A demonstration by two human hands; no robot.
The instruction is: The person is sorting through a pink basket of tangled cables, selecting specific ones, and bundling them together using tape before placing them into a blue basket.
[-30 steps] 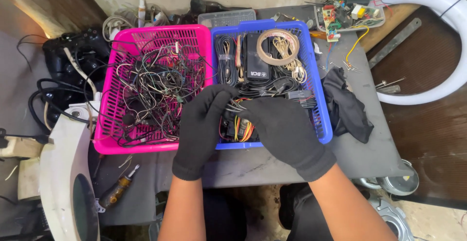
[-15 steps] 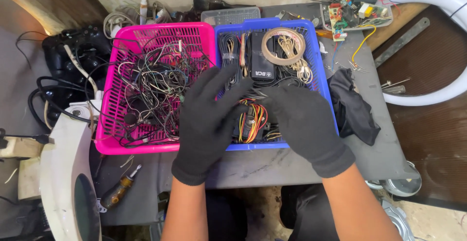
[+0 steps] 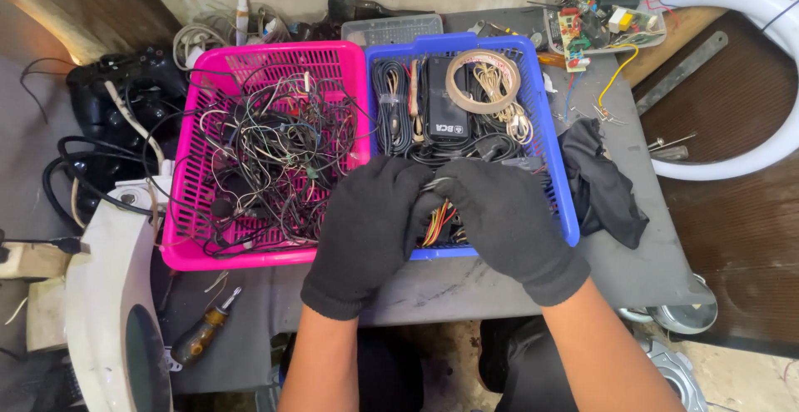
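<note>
Both my hands wear black knit gloves and meet over the front of a blue basket. My left hand and my right hand are closed together on a dark cable between the fingertips. Under them lies a bundle of coloured wires. The blue basket also holds coiled black cables, a black box-shaped device, a roll of tape and pale cords. To its left, a pink basket is full of tangled thin wires.
A black cloth lies right of the blue basket. A tray of circuit boards sits at the back right, a white ring beyond it. A screwdriver lies at the front left beside a white appliance. A black game controller sits at far left.
My hands spread apart half a second ago, showing the coloured wires, then came back together near the basket's front, pinching the dark cable between them.
</note>
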